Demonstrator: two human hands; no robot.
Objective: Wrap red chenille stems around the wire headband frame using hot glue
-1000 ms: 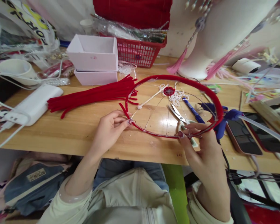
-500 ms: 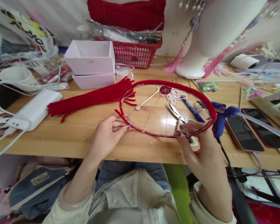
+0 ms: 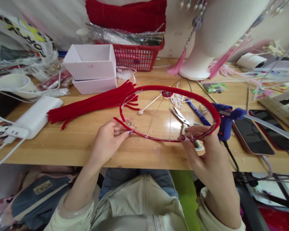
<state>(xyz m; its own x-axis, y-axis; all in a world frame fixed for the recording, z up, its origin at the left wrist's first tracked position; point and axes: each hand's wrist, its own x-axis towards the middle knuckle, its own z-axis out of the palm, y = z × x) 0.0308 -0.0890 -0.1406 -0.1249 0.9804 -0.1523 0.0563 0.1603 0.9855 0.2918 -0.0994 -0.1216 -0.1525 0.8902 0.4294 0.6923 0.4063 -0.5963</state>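
Note:
A wire hoop wrapped in red pipe cleaner (image 3: pixel 183 92) lies tilted over the wooden table (image 3: pixel 74 141), with thin wire spokes meeting at a red hub (image 3: pixel 167 94). My left hand (image 3: pixel 109 139) pinches the loose end of a red pipe cleaner (image 3: pixel 121 123) at the hoop's near left rim. My right hand (image 3: pixel 203 150) grips the hoop's near right rim, fingers closed round it. Scissors (image 3: pixel 183 119) and a white bead cluster (image 3: pixel 179 100) lie under the hoop.
A bundle of red pipe cleaners (image 3: pixel 86 102) lies to the left. Behind it stand white boxes (image 3: pixel 90 65) and a red basket (image 3: pixel 137 56). A blue glue gun (image 3: pixel 225 120) and two phones (image 3: pixel 254 136) lie to the right. A white power bank (image 3: pixel 31 117) sits far left.
The hoop has shifted slightly left and lower in view with both hands still on it. The pipe cleaner's end at my left fingers sticks out further to the left.

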